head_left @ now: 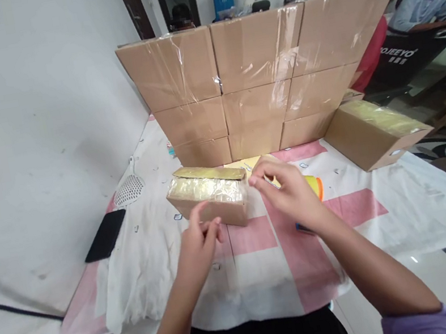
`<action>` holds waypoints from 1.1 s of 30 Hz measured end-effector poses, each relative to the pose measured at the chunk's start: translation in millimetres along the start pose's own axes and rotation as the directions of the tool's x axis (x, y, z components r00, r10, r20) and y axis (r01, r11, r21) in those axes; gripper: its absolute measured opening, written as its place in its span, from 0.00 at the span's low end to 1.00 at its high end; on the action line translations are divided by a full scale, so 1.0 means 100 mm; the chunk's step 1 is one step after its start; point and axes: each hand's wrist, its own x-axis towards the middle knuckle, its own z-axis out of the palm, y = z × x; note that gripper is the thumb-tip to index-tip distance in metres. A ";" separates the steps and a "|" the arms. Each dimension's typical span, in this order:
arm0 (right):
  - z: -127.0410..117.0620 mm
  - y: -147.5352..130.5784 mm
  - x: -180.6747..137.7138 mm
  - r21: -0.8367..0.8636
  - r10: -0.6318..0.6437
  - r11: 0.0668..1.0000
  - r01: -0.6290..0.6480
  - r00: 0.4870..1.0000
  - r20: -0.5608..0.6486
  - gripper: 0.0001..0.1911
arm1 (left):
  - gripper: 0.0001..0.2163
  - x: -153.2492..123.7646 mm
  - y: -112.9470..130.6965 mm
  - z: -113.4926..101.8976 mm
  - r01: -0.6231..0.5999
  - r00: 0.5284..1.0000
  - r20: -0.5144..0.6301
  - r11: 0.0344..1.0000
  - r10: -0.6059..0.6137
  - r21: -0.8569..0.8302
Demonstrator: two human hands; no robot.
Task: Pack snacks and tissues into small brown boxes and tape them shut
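Note:
A small cardboard box (208,211) sits on the table in front of me, its top flap tilted up along the far edge. Shiny clear-wrapped contents (207,189) show in the opening. My left hand (202,242) is at the box's near side, fingers apart and nothing visible in them. Whether a fingertip touches the cardboard, I cannot tell. By the right end of the box, my right hand (287,187) is closed in a pinch, thumb against forefinger. Anything between those fingertips is too small to make out. A yellow and orange object (315,186) lies partly hidden behind the right hand.
Stacked cardboard boxes (253,78) form a wall at the back. Another box (372,132) stands at the right with yellowish tape on top. On the left lie a black phone-like slab (105,235) and a white perforated scoop (129,189). A person (429,4) sits far right.

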 end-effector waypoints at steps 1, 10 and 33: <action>-0.03 0.04 0.11 0.018 0.043 0.999 -0.042 0.999 -0.006 0.17 | 0.21 0.10 -0.08 -0.10 0.002 0.994 -0.110 0.997 0.006 0.073; 0.51 0.71 0.77 -0.505 0.187 0.863 0.006 0.925 0.331 0.14 | 0.35 0.79 -0.51 -0.49 0.142 0.968 -0.239 0.956 -0.080 0.257; 0.25 2.44 1.26 -0.646 0.451 0.763 0.015 0.704 0.549 0.08 | 0.28 0.54 -0.48 -0.34 0.251 0.927 -0.336 0.943 -0.169 0.217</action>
